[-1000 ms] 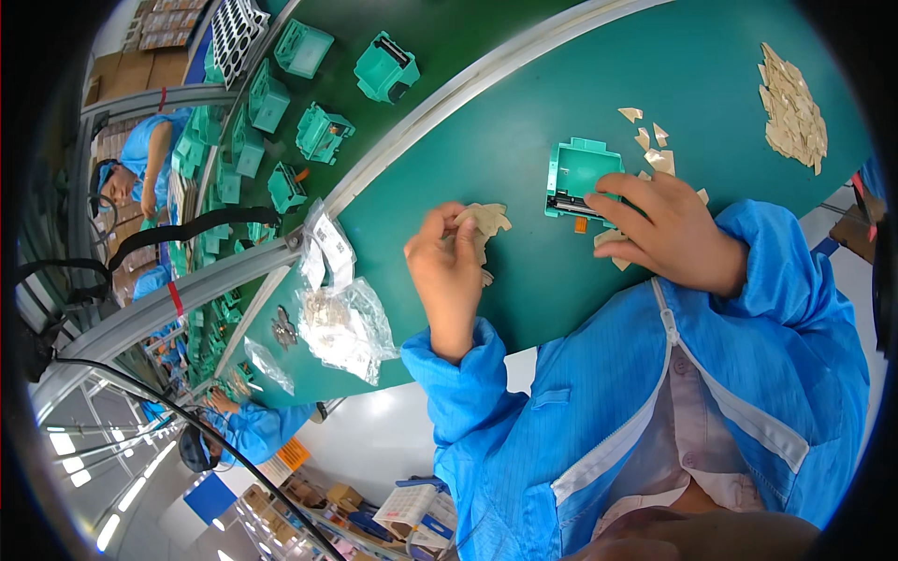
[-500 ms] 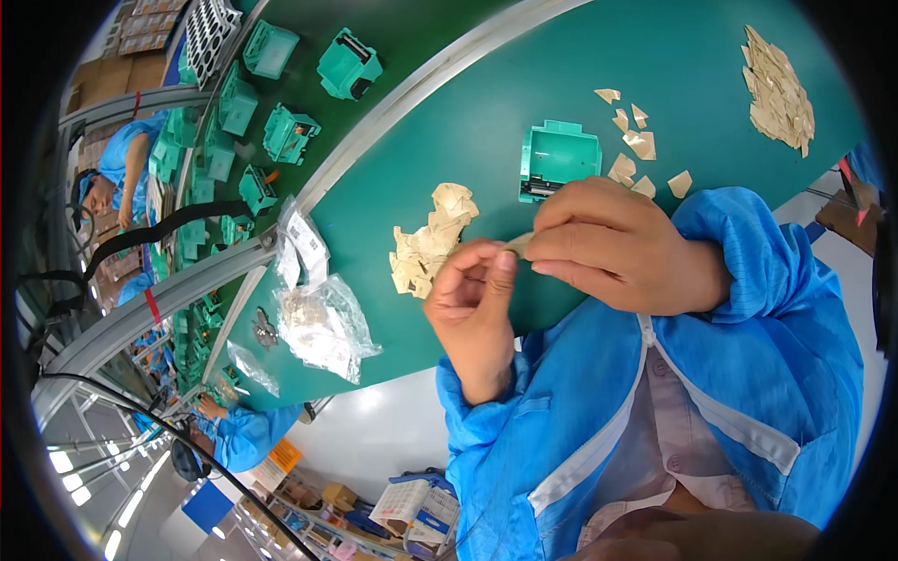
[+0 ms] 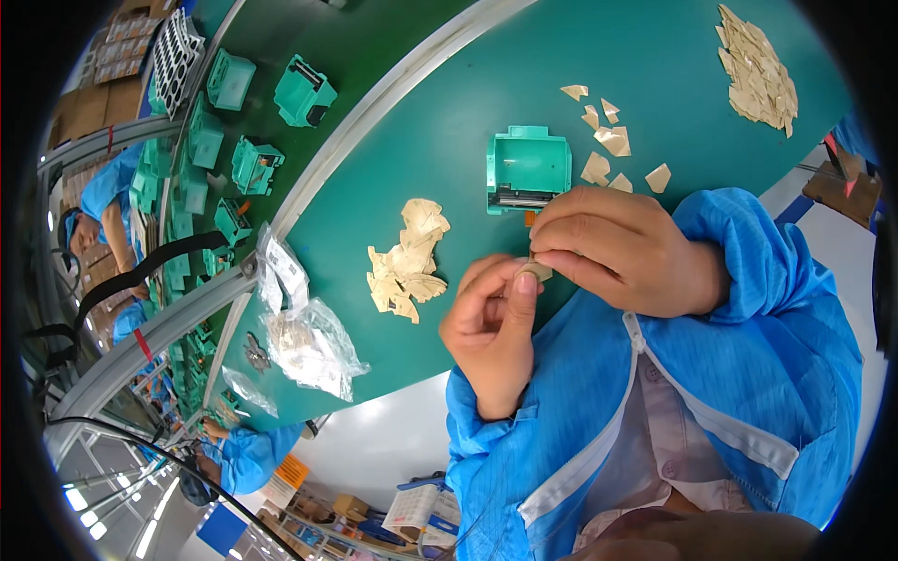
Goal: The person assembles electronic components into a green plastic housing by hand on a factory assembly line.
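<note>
A small beige scrap [image 3: 537,270], like thin film or backing paper, is pinched between my two hands. My left hand [image 3: 491,323] grips its near side between thumb and forefinger, with the other fingers curled. The fingertips of my right hand [image 3: 629,251] close on the scrap's upper edge and hide part of it. Just beyond my right fingers a teal open-topped plastic housing [image 3: 533,161] stands on the green table. A black bar lies along its near side, and a small orange part shows below it. Left of my hands is a heap of beige scraps [image 3: 409,266].
Several loose scraps [image 3: 614,141] lie right of the housing; a larger beige pile [image 3: 760,73] is at the far right. Clear plastic bags [image 3: 313,351] sit at the table's left end. Past a metal rail [image 3: 374,98], more teal housings [image 3: 304,92] stand on a green surface. Other people work at left.
The view has shifted, so the table things sit farther left. My left hand has come closer under my right fingertips, and the scrap between them is tilted and shows more of its face.
</note>
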Tool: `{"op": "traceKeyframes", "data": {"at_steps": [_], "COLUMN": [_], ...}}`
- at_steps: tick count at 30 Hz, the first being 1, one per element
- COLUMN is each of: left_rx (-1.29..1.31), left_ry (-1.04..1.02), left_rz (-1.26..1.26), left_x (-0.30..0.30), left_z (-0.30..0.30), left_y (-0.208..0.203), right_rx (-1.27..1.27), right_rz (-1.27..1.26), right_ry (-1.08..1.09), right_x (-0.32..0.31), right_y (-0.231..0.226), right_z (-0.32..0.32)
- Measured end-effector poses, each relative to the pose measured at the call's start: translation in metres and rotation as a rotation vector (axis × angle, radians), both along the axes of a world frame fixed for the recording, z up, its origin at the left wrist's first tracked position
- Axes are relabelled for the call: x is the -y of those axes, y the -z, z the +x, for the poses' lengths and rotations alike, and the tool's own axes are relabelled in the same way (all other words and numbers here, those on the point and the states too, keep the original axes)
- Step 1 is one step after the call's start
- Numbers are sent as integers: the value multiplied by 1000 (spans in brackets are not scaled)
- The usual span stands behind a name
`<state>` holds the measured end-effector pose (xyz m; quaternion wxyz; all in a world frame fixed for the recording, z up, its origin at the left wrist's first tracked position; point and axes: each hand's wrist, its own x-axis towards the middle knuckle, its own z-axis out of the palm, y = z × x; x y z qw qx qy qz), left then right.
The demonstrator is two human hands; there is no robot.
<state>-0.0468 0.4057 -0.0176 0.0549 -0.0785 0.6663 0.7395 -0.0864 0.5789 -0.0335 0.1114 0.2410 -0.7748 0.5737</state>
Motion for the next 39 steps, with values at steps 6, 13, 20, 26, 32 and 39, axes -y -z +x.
{"op": "traceKeyframes", "data": {"at_steps": [6, 13, 20, 26, 32, 39], "left_rx": [-206, -263, -161, 47, 35, 90], "left_ry": [-101, -72, -26, -133, -96, 73], "left_rz": [-234, -329, -199, 227, 320, 421], "left_x": [-10, -11, -12, -6, -16, -7], "left_z": [2, -2, 2, 2, -3, -5], "left_y": [2, 2, 3, 10, 22, 16], "right_rx": [-30, 34, 83, 814, 861, 682], "right_rz": [-12, 98, 39, -640, -787, -491], "right_ry": [21, -58, -51, -191, -223, -217], "right_x": [3, -5, 0, -12, 0, -11], "right_y": [1, 4, 14, 13, 10, 12], "right_z": [2, 4, -1, -3, 5, 0]}}
